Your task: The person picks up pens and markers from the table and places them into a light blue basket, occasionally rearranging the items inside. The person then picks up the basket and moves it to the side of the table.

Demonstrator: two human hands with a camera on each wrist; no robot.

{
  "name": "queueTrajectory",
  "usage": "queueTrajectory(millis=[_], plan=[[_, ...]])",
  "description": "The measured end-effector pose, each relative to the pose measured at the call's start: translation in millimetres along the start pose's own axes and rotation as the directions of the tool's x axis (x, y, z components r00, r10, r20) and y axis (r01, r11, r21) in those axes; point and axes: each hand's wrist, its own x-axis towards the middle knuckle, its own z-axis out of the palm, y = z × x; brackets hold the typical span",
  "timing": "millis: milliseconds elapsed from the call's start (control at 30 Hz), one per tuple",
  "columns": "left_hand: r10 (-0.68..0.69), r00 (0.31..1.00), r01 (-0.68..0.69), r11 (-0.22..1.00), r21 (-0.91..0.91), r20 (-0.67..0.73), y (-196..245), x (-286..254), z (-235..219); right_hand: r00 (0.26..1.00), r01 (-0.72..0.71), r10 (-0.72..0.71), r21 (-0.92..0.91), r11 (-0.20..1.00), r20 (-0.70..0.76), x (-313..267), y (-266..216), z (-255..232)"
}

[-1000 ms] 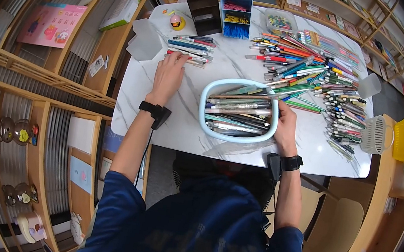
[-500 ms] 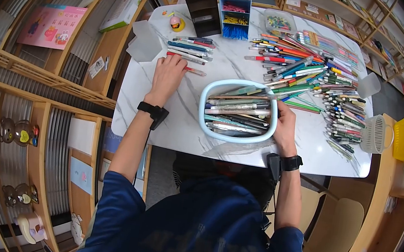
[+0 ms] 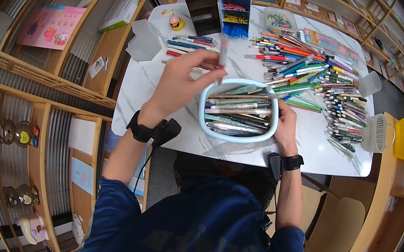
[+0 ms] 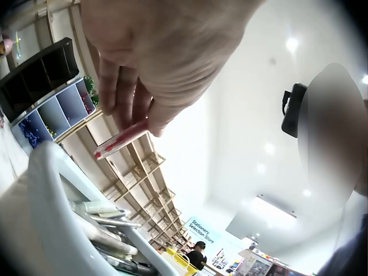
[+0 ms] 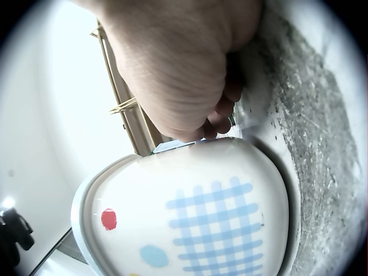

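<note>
- the left hand (image 3: pixel 180 80) has its grip on one red pen (image 3: pixel 223 56), pinched between thumb and fingers; so one end of it stays free, perhaps for easy placing.
- this pen is in the air above the table (image 3: pixel 320 157), near the left part of the basket (image 3: pixel 202 106); the left wrist view shows it tilted and apart from the rim.
- the right hand (image 3: pixel 286 127) is at the right side of the basket, probably to keep it steady. the fingertips are partly hidden, so i cannot tell if this grip is clenched or only resting.
- inside the basket, many pens lie flat and mostly side by side, which seems to save room.
- a short row of pens (image 3: pixel 189 45) lies beyond the left hand, maybe kept apart from the big heap (image 3: pixel 291 69) on the right so that they do not mix.
- the blue box (image 3: pixel 248 16) has compartments, it seems to separate the colours.
</note>
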Motion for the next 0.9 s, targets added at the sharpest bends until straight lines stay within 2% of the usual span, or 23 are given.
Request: queueTrajectory(millis=[100, 133, 200, 400, 600, 700, 900], plan=[[-0.079, 0.985, 0.077, 0.997, 0.021, 0.156, 11, -2, 9, 1.0, -0.026, 0.026, 0.014, 1.0, 0.001, -1, -4, -2], [0.044, 0.982, -0.07, 0.988, 0.138, 0.182, 2, -2, 13, 0.999, -0.032, 0.032, 0.022, 0.999, 0.001, -1, -6, -1], [0.268, 0.924, -0.354, 0.868, 0.348, 0.272, -23, -4, 22, 1.0, -0.027, 0.028, 0.036, 0.999, -0.004, -1, -5, 0], [0.115, 0.972, -0.201, 0.86, 0.469, 0.204, -19, -13, 31, 1.0, -0.004, 0.004, 0.001, 1.0, -0.012, 0, -2, 0], [0.277, 0.949, -0.311, 0.899, 0.308, 0.15, -4, -4, 37, 1.0, -0.001, 0.001, 0.009, 1.0, -0.029, 0, 0, 2], [0.316, 0.911, -0.394, 0.859, 0.328, 0.266, -19, -3, 41, 1.0, -0.018, 0.019, 0.012, 1.0, -0.018, 0, -1, 1], [0.276, 0.934, -0.337, 0.892, 0.302, 0.227, -19, -2, 32, 1.0, -0.004, 0.005, 0.03, 1.0, -0.029, 0, 3, 2]])
